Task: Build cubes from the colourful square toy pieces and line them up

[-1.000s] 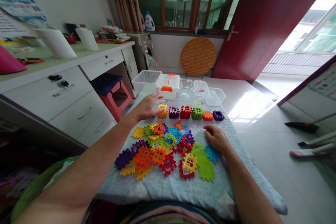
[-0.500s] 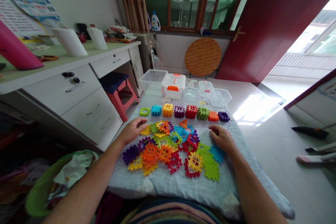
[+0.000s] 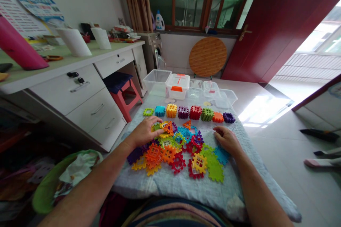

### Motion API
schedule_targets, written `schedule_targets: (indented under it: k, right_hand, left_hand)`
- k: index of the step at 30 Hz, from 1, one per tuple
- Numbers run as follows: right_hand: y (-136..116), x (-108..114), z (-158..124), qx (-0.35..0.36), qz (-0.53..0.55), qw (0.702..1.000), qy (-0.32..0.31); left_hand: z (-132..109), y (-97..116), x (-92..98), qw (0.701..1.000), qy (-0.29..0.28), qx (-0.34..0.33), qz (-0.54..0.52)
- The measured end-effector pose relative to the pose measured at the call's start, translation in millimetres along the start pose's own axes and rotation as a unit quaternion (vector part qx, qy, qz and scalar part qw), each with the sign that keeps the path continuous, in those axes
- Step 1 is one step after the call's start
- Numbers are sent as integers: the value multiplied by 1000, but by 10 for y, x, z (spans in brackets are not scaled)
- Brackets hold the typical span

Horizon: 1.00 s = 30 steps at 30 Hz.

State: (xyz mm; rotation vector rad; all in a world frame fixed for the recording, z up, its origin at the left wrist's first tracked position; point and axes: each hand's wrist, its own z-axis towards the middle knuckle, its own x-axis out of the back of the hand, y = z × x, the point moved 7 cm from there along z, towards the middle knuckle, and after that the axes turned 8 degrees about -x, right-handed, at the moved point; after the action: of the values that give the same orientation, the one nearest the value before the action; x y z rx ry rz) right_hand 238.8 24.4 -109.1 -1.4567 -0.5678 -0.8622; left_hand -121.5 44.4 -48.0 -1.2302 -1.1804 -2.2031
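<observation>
My left hand (image 3: pixel 146 131) reaches over the left edge of a loose pile of colourful plastic interlocking tiles, thumb and fingers apart around a green tile (image 3: pixel 156 127). It hides part of the pile's left side; whether it touches the tile I cannot tell. An orange triangular tile (image 3: pixel 168 127) lies just right of its fingertips. My right hand (image 3: pixel 226 139) rests at the pile's right side, holding nothing, fingers loosely bent and thumb apart. Near it lie a blue tile (image 3: pixel 221 155) and a large lime-green tile (image 3: pixel 214 170). A yellow window tile (image 3: pixel 199 163) sits at the pile's front.
Behind the pile runs a row of stacked tiles sorted by colour, among them a yellow stack (image 3: pixel 171 111) and a red stack (image 3: pixel 195 112). Clear plastic boxes (image 3: pixel 178 92) stand at the table's far end. A pink stool (image 3: pixel 125 94) is left of the cloth-covered table (image 3: pixel 170 188).
My left hand has moved right, from beside the pile to over its left edge, covering a yellow tile there. My right hand stays in place. The view has shifted slightly.
</observation>
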Motion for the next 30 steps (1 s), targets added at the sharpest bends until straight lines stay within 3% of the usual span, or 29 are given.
schedule_targets:
  k: [4,10,20,30]
  right_hand:
    - [-10,1,-6,2,3,1000,-5]
    - [-27,20,-12,6,-1,1000,-4]
    - [-41,6,-12,12,-7,1000,-17]
    - [-18,0,-7,20,-10,1000,-9]
  left_hand:
    - [174,281,-198,993,-39,-27,106]
    - [221,293,-474,980,-99,-39,170]
    - [135,234,-334,990,-49,-53,120]
    - [55,375,-80,996,2,-28,-88]
